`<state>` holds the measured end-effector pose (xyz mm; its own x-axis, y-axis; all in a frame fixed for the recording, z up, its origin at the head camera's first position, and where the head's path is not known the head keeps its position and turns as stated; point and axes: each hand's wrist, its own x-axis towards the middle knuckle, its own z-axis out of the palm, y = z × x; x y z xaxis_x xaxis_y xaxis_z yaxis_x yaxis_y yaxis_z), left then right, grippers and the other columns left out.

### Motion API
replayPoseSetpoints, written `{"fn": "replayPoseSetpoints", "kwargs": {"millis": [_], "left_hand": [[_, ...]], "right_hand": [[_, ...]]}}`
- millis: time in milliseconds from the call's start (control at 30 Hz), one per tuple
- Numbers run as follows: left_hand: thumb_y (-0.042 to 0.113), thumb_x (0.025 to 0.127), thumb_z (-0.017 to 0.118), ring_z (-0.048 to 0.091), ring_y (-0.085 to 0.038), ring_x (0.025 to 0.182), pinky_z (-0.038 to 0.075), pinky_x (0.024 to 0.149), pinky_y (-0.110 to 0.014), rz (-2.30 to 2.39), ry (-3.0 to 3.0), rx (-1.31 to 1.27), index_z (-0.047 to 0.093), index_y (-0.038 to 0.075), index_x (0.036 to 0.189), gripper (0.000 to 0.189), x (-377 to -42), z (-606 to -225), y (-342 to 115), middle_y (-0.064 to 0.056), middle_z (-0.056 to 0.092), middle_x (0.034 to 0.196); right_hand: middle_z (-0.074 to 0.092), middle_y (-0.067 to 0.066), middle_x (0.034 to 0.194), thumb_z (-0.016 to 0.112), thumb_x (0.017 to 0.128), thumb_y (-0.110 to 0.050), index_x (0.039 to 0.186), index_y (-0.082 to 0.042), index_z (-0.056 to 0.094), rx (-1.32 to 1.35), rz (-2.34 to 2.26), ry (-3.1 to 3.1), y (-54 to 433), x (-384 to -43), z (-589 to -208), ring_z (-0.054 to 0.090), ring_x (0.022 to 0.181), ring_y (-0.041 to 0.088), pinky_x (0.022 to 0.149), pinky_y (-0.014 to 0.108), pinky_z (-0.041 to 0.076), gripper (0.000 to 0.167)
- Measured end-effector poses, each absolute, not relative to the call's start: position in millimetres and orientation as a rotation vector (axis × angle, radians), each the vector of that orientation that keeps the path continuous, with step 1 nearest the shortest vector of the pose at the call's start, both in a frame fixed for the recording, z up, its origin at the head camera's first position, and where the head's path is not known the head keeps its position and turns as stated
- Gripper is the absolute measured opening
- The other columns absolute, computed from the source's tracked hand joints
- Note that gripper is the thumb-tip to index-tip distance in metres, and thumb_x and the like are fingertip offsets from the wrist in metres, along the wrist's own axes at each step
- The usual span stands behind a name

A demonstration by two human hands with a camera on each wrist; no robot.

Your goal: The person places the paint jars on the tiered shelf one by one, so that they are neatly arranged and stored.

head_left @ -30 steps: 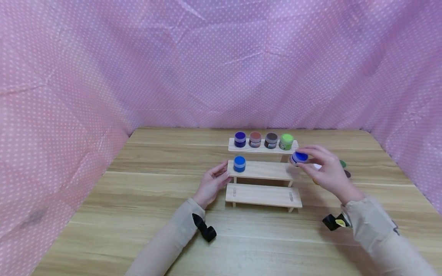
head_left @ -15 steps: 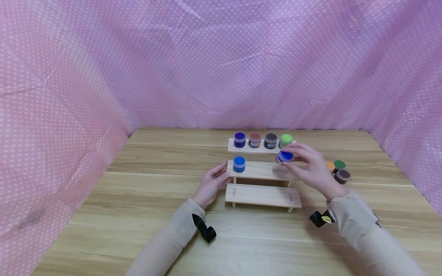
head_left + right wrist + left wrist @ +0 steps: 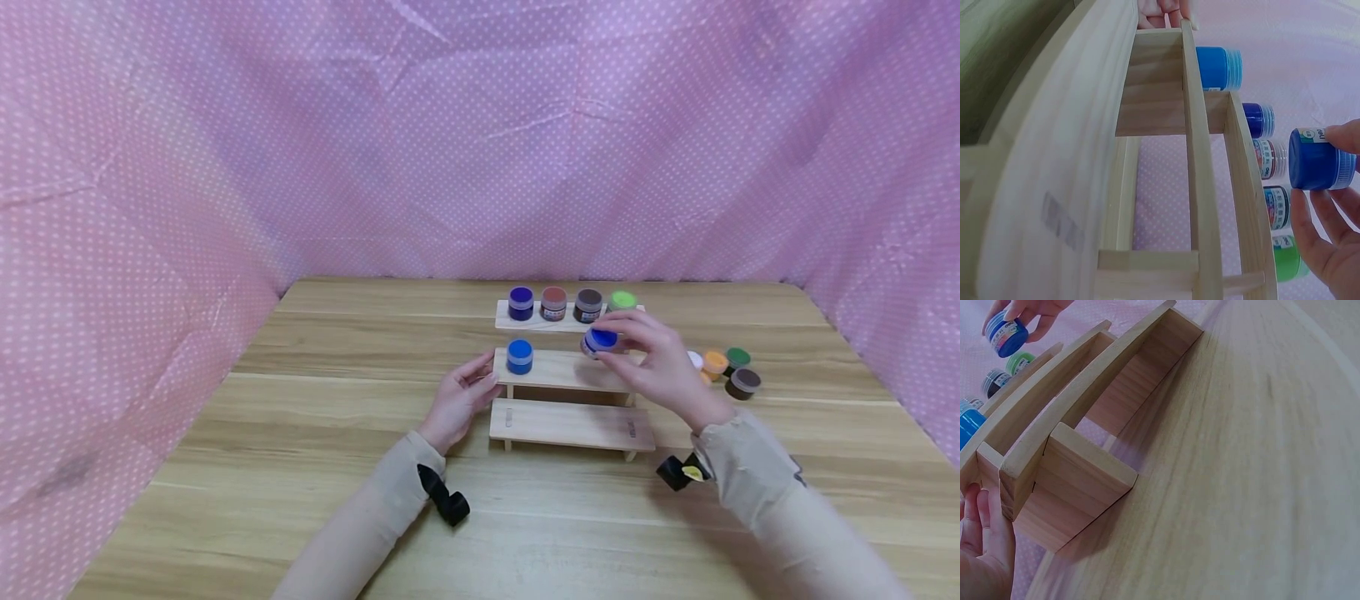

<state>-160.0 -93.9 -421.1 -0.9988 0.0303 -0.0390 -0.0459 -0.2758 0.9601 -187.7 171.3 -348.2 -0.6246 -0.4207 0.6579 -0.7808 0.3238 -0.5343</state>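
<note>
My right hand (image 3: 651, 367) pinches a small dark blue paint jar (image 3: 1313, 159) between thumb and fingers. It holds the jar just above the right half of the middle step of a wooden tiered display stand (image 3: 573, 423). My left hand (image 3: 461, 404) grips the left end of that middle step; in the left wrist view its fingers (image 3: 984, 515) touch the wood. A lighter blue paint jar (image 3: 520, 357) stands on the step beside my left hand. On the rear step are a violet jar (image 3: 521, 304), a reddish-brown jar (image 3: 554, 304), a dark brown jar (image 3: 588, 306) and a green jar (image 3: 622, 300).
Several more jars stand on the wooden table (image 3: 337, 433) right of the stand, among them an orange jar (image 3: 715, 362), a dark green jar (image 3: 738, 358) and a dark one (image 3: 742, 383). A pink dotted cloth (image 3: 450, 150) hangs behind and at both sides.
My right hand has moved left with the dark blue jar, from beyond the stand's right end to over the middle step. My left hand has stayed at the step's left end.
</note>
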Motion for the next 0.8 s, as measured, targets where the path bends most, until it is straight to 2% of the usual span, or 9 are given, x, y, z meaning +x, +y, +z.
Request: {"fn": "replayPoseSetpoints", "kwargs": {"millis": [400, 567, 633, 800], "left_hand": [[-0.008, 0.093, 0.050, 0.059, -0.006, 0.091, 0.052, 0.094, -0.031, 2.480, 1.887, 0.003, 0.044, -0.002, 0.138, 0.046, -155.9, -425.6, -88.9, -0.004, 0.056, 0.104], [-0.008, 0.092, 0.049, 0.059, -0.006, 0.091, 0.053, 0.094, -0.030, 2.492, 1.868, 0.001, 0.043, -0.002, 0.138, 0.047, -155.5, -424.1, -88.7, -0.003, 0.055, 0.102], [-0.008, 0.092, 0.049, 0.059, -0.006, 0.091, 0.053, 0.092, -0.028, 2.492, 1.867, 0.001, 0.043, -0.002, 0.138, 0.047, -155.5, -423.9, -88.6, -0.002, 0.055, 0.102], [-0.009, 0.092, 0.049, 0.058, -0.006, 0.089, 0.055, 0.088, -0.024, 2.492, 1.864, -0.003, 0.043, -0.002, 0.138, 0.047, -155.9, -424.8, -88.9, -0.001, 0.055, 0.099]], "right_hand": [[0.061, 0.014, 0.115, 0.073, 0.077, 0.005, 0.111, 0.000, 0.067, 1.080, 1.234, -2.274, 162.5, -186.6, -353.3, 0.053, 0.100, -0.002, 0.077, 0.032, 0.059, 0.034], [0.061, 0.015, 0.113, 0.072, 0.077, 0.007, 0.110, 0.001, 0.067, 1.096, 1.264, -2.272, 155.0, -186.8, -354.9, 0.054, 0.099, 0.000, 0.077, 0.028, 0.059, 0.034], [0.061, 0.013, 0.113, 0.073, 0.077, 0.006, 0.109, 0.001, 0.067, 1.097, 1.255, -2.281, 151.7, -186.0, -355.4, 0.056, 0.098, 0.004, 0.077, 0.025, 0.059, 0.033], [0.060, 0.012, 0.112, 0.073, 0.077, 0.005, 0.109, -0.001, 0.067, 1.107, 1.229, -2.321, 144.3, -183.0, -357.2, 0.062, 0.096, 0.020, 0.076, 0.028, 0.059, 0.033]]}}
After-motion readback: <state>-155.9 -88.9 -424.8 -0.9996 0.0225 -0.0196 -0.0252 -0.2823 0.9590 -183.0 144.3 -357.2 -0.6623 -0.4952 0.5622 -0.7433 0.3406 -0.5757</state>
